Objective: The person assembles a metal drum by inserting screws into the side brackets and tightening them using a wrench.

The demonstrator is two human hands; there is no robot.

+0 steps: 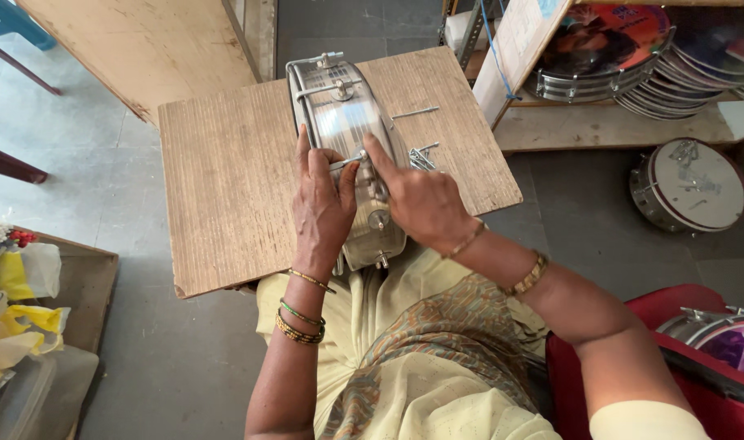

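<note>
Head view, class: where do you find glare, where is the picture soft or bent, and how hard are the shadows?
Head view: glare whitens the shiny metal drum rim just above the left hand and right hand; shadows on the wooden board are soft and faint, so the light is diffuse; the centre is sharp, while the plastic bags at the left edge look softer; the wide lens bends the shelf lines near the edges.

A small drum-making workshop: finished frame drums (624, 57) with metal rims are stacked on a rough wooden shelf (616, 126), another drum (688, 186) lies on the bare grey floor (144, 342), and more fill a red bin (673, 326). A worn plywood board (233, 179) serves as a workbench, with loose metal bolts (421, 155) on it, and raw plywood sheets (144, 45) lean nearby
</note>
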